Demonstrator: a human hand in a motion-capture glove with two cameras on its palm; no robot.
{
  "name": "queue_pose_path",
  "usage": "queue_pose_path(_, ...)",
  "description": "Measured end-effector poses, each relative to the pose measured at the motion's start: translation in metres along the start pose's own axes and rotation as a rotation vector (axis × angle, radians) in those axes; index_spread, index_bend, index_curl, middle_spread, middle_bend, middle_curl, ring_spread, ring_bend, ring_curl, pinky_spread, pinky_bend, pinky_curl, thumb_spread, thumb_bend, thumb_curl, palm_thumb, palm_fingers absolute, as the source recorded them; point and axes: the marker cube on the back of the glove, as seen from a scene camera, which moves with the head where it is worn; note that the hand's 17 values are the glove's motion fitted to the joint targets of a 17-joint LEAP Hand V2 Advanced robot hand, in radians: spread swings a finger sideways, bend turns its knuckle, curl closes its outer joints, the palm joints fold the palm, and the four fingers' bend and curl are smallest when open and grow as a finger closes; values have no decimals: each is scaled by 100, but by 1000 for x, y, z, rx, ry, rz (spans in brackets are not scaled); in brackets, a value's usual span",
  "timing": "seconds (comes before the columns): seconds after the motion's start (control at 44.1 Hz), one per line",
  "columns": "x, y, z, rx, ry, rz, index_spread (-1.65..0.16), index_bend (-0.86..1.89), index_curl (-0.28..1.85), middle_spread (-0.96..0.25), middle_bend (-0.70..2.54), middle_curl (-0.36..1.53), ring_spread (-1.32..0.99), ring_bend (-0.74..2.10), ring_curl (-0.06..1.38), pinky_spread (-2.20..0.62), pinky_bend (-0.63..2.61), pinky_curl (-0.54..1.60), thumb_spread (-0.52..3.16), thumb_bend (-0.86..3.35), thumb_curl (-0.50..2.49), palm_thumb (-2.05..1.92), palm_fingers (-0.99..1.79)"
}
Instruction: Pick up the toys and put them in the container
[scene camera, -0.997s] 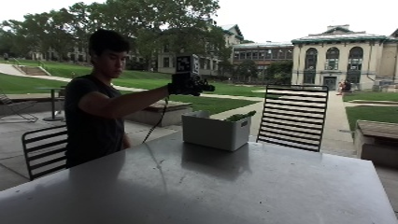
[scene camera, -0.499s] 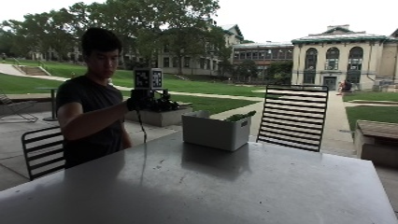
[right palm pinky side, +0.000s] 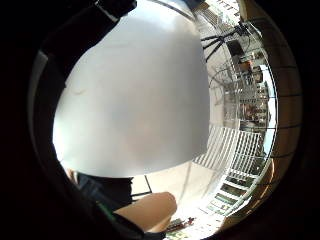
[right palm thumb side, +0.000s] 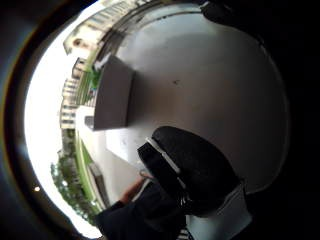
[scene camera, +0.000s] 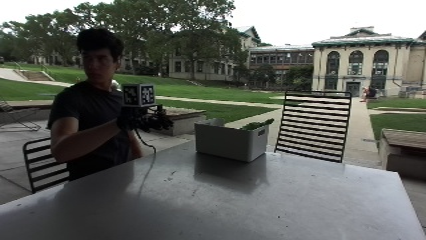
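One container (scene camera: 230, 142), a pale open box, stands on the grey counter (scene camera: 266, 200) toward its far edge, in front of a black slatted chair (scene camera: 314, 125). Something green (scene camera: 255, 124) pokes above its rim at the side nearest that chair; what kind of toy it is cannot be told from here. No other toy shows on the counter top.

Beside the counter's near-left corner sits a person in a dark shirt, forearm raised, with the gloved right hand (scene camera: 141, 121) held up in the air at chest height. That hand is well apart from the container, off to the side away from the slatted chair, and above the counter's edge rather than over the box. Its fingers (scene camera: 160, 122) look loosely curled toward the container with nothing between them.

From the thumb side palm view, the black-gloved thumb (right palm thumb side: 187, 170) curves over bare counter surface, and the container (right palm thumb side: 112, 95) sits apart from it, farther out on the counter. The little finger side palm view shows only plain counter (right palm pinky side: 135, 100) beneath the palm, with the person's lap beyond its edge.
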Motion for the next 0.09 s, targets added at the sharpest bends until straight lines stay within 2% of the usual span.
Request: queue_pose_path(0.091,5,1,2,-2,13,5,-32,16,34,-5,20,42,-2,26,22,0,80,30,121,-5,17,-7,-3)
